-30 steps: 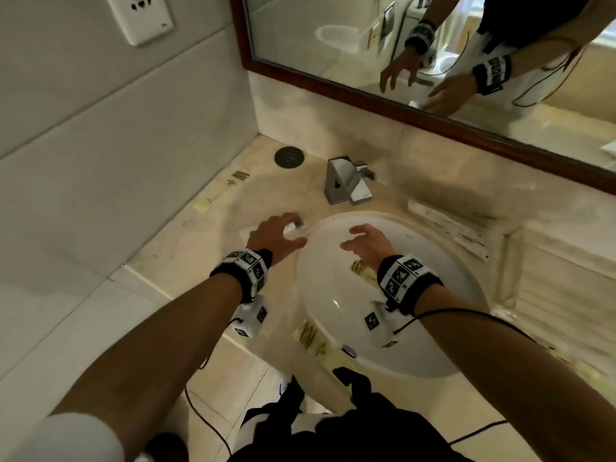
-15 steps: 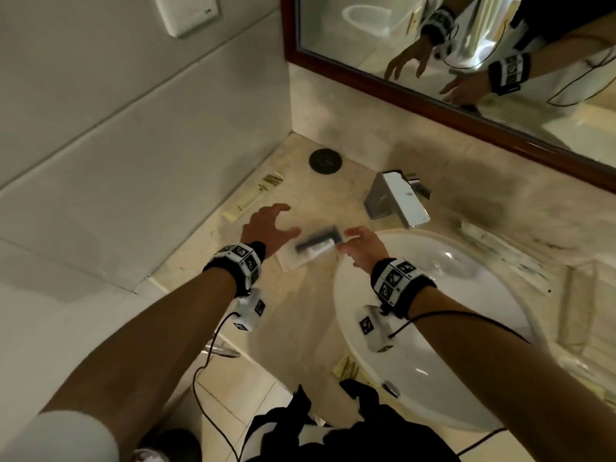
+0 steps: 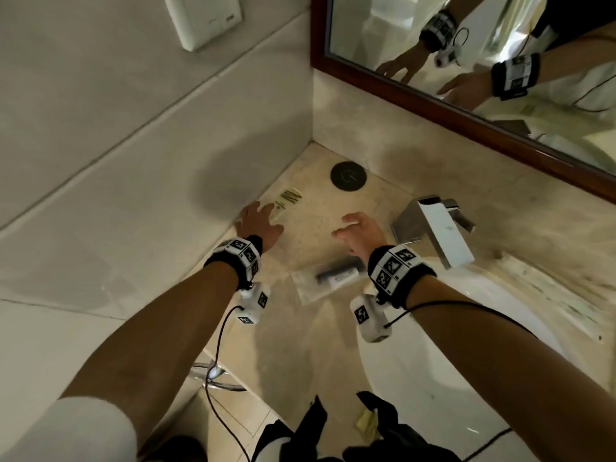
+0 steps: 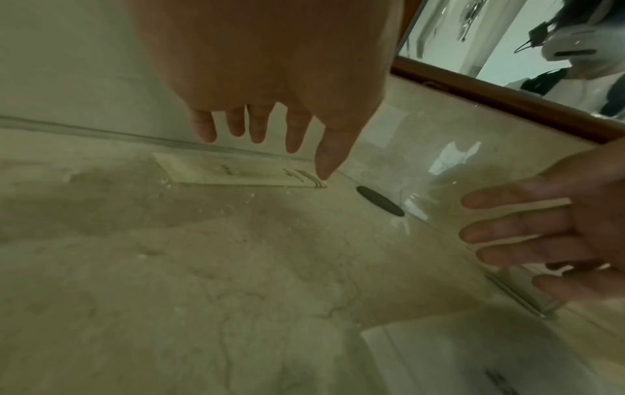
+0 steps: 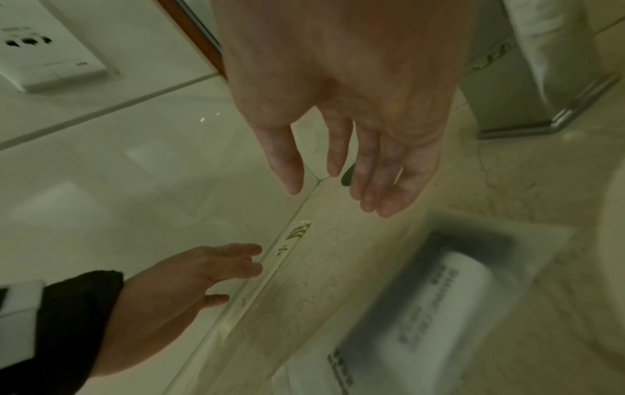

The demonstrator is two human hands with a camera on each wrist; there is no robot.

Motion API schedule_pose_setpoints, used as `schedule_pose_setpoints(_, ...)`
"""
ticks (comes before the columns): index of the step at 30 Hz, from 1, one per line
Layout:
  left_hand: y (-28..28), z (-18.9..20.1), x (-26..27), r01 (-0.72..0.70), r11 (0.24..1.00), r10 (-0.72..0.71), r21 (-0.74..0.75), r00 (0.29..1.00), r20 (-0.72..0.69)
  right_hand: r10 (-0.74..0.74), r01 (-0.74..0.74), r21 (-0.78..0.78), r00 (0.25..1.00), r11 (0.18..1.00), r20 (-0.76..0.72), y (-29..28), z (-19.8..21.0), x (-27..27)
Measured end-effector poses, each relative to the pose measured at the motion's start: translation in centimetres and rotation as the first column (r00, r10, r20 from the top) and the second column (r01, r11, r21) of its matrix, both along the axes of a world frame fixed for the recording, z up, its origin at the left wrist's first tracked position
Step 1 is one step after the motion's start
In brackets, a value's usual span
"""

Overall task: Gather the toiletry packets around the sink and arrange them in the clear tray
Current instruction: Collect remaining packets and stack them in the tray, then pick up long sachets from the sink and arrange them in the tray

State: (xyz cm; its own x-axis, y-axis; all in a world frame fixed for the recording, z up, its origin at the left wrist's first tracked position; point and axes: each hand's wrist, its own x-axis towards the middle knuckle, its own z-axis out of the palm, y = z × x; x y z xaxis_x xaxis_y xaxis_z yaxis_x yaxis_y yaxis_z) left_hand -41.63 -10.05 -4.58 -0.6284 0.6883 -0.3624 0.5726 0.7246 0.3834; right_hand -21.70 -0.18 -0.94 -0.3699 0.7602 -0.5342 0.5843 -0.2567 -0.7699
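Two empty, loose-fingered hands are seen, the left hand (image 3: pixel 258 225) reached over the long flat packet (image 3: pixel 283 203) at the wall, the right hand (image 3: pixel 361 233) spread nearby; a fingertip pinch is probably needed next.

Head view: dim, warm indoor light, no lamp in frame. Brightest patch sits in the mirror (image 3: pixel 473 61) at 1 o'clock, washed out white. Soft broad shadow on the wall tile at 10 o'clock, beside the left hand (image 3: pixel 258 225). Wide-angle bend curves the tile seams toward the edges. Slight motion smear on the faucet (image 3: pixel 433 228) at 3 o'clock.

Left wrist view: murky greenish cast. White glare patches on the backsplash at 2 o'clock. Palm at 12 o'clock close and soft.

Right wrist view: dimmer. Clear-wrapped packet (image 5: pixel 439 294) at 5 o'clock heavily blurred, print barely legible. Small glints on tile at 10 o'clock.
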Motion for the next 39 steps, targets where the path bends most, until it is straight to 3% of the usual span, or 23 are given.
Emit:
schedule_pose_setpoints(12, 1.4, -1.2, -0.5, 0.043, 0.993, -0.058, -0.106, 0.988, -0.141, 0.001, -0.001, -0.029, 1.000, 1.000, 0.002, -0.2, -1.9, -0.2)
schedule_pose_setpoints(26, 1.6, 2.7, 3.4, 0.015, 1.000, -0.015, -0.004, 0.997, -0.076, -0.090, 0.086, -0.054, 0.992, 0.995, -0.084, -1.3, -0.2, 3.9)
schedule_pose_setpoints(30, 0.8, 4.5, 5.9, 0.042, 0.998, -0.041, 0.042, 0.999, -0.003, -0.093, 0.083, -0.091, 0.989, 0.992, -0.113, -2.5, 0.3, 6.1)
schedule_pose_setpoints(39, -1.5, 6.2, 13.5, 0.095, 0.993, -0.114, 0.071, 0.925, 0.361, -0.200, 0.182, -0.135, 0.970, 0.974, -0.137, -4.4, 1.5, 13.8)
